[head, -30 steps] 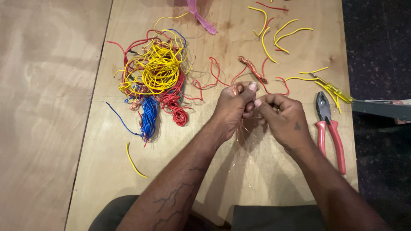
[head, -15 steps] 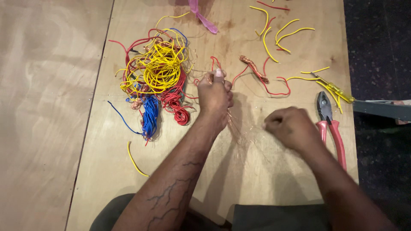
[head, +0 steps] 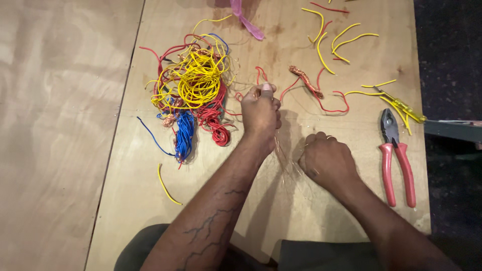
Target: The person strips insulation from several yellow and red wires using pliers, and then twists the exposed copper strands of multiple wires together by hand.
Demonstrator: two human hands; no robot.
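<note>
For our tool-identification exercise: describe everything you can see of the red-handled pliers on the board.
The pliers lie flat on the plywood board, near its right edge, beside the right hand but not touched by it. Two long handles in red sleeves point toward the person and splay slightly apart. The dark grey metal head points away, jaws nearly shut, its tip close to a yellow wire offcut. Nothing holds them.

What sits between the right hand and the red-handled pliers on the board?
Nothing visible. The right hand, fisted on thin copper strands, has bare wooden board between it and the pliers. The yellow wire pieces lie above the pliers' jaws, off that path.
</note>
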